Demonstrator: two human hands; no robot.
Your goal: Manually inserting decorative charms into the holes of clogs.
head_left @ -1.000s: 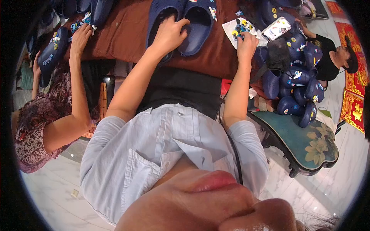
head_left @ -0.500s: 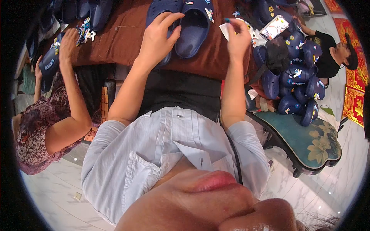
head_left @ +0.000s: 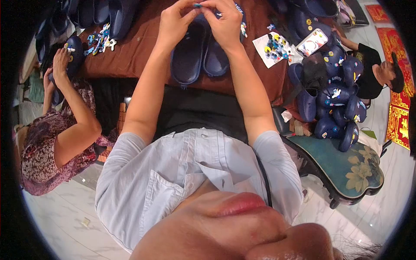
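Note:
A pair of dark blue clogs (head_left: 187, 65) lies on the brown cloth in front of me, openings facing up. Above them my left hand (head_left: 177, 24) and my right hand (head_left: 225, 24) meet at their fingertips. Between them they pinch a small teal-blue shoe charm (head_left: 197, 6), whose details are too small to make out. Both hands partly cover the clogs' far ends. To the right, a heap of colourful shoe charms (head_left: 277, 47) rests on white paper.
Decorated blue clogs (head_left: 333, 93) are piled on the right, beside a lit phone (head_left: 312, 42) and above a teal floral chair seat (head_left: 333, 167). At left, a co-worker's hand (head_left: 60, 60) works on a clog, near more charms (head_left: 102, 40). Another person (head_left: 372, 65) is at far right.
My right hand has moved left from beside the white paper, bringing the charm over the clogs. My left hand has moved up to meet it. The charm heap is now uncovered.

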